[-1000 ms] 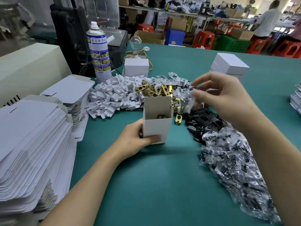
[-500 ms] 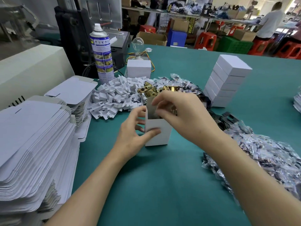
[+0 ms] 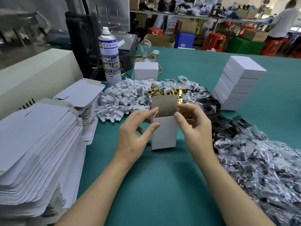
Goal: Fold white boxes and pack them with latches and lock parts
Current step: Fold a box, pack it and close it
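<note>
Left hand (image 3: 135,137): curled at the left side of the white box (image 3: 164,132); thumb on the front left edge, forefinger at the upper left corner by a side flap; grips the box. Right hand (image 3: 195,128): curled at the upper right corner; thumb on the front face near the rim, other fingers round the right side; grips the same box.

White box: upright on the green surface (image 3: 162,185) between the two hands; top open; rear lid flap (image 3: 164,103) standing up, brown on its inner face; something dark inside, too shadowed to name.

Just behind the box: brass latches (image 3: 162,92) in a loose heap; to their left, white plastic pieces (image 3: 123,98) in a wider heap. Right of the box: black plates (image 3: 218,123), scattered; these touch a large spread of clear bags (image 3: 260,173) holding small dark parts, which runs to the near right edge of view.

Far right, well apart from the hands: stack of closed white boxes (image 3: 239,82), each laid flat.

Left side: flat box blanks (image 3: 32,144) in a tall pile; lower second pile (image 3: 79,93) behind it.

Beyond the heaps: spray can (image 3: 110,57), upright; small white box (image 3: 146,70) with a light bulb (image 3: 145,46) on top, wires beside it. Far left: beige machine housing (image 3: 32,72).

Background: a person (image 3: 285,20) in a white top at another bench; red stools (image 3: 213,41); cardboard cartons (image 3: 160,40).
</note>
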Motion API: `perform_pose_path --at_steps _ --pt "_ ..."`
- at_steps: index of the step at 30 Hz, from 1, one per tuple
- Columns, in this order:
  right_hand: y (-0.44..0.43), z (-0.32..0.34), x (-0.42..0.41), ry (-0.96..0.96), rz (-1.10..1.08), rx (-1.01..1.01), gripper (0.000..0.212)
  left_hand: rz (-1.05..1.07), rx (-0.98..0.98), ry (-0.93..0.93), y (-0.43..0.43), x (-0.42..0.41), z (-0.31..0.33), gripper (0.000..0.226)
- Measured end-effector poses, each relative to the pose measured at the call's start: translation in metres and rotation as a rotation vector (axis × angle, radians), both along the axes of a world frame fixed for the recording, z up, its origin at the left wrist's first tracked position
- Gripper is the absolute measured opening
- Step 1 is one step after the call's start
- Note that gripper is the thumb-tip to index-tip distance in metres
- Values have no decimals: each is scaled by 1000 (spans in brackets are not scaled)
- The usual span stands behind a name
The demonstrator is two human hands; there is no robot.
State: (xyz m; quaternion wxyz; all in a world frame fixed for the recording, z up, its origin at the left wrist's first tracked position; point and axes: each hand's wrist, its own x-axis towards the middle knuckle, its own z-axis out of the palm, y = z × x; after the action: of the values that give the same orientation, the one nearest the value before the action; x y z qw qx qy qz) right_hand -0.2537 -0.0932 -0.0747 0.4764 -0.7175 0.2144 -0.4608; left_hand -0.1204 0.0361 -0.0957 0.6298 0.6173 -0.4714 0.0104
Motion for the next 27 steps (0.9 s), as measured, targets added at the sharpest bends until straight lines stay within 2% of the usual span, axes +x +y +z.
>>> perform_pose_path --at_steps 3,7,13,19,23,25,27 --pt "1 -9 2 -13 -6 -55 11 -1 21 -32 -1 0 0 29" --pt "4 -9 5 -31 49 5 23 -1 59 -56 -4 0 -2 16" --pt "11 -8 -4 -23 129 33 26 -22 44 -43 -7 -3 -2 12" --pt "12 -6 -3 -21 132 44 24 -14 53 -115 -8 -5 0 18" --pt "13 -6 -3 -26 124 41 22 22 -20 -161 -8 -6 0 14" --pt "13 -7 -2 -63 121 113 28 63 -63 -170 -7 -6 0 16" --pt "12 -8 -1 -129 129 212 36 90 -89 -155 -6 -6 1 30"
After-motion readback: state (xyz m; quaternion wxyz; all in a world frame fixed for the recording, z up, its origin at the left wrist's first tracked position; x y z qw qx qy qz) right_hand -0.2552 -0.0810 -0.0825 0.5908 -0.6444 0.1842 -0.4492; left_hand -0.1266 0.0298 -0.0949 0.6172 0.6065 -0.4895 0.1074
